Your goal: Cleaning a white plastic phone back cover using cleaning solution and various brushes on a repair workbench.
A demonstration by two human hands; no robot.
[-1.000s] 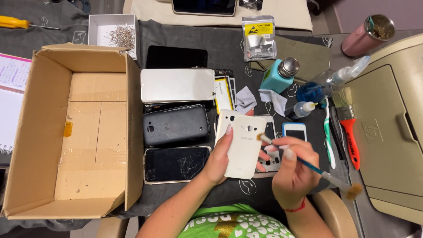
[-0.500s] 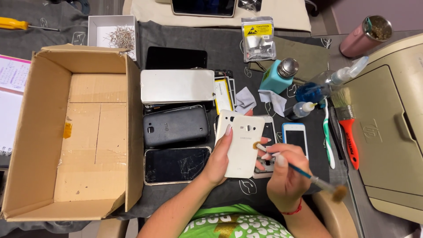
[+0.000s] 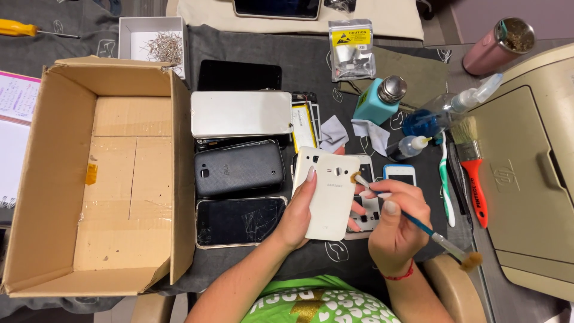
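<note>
White phone back cover [image 3: 330, 192] sits at centre, clasped by the left hand [image 3: 297, 216]. At 3 o'clock, the right hand [image 3: 391, 230] pinches 1 thin brush [image 3: 412, 220] (tip touching the cover). Pressing hard could slip the cover loose.

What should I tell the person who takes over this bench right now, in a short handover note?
Left hand: holds the white phone back cover tilted above the mat.
Right hand: grips a thin blue-handled brush, its tip touching the cover near the camera opening.
Under the cover lies an opened phone frame. To the left lie a black phone, a cracked-screen phone and a white phone, beside the open cardboard box.
Done: cover is off the frame.
Left: brushing is in progress; cover not refitted.
</note>
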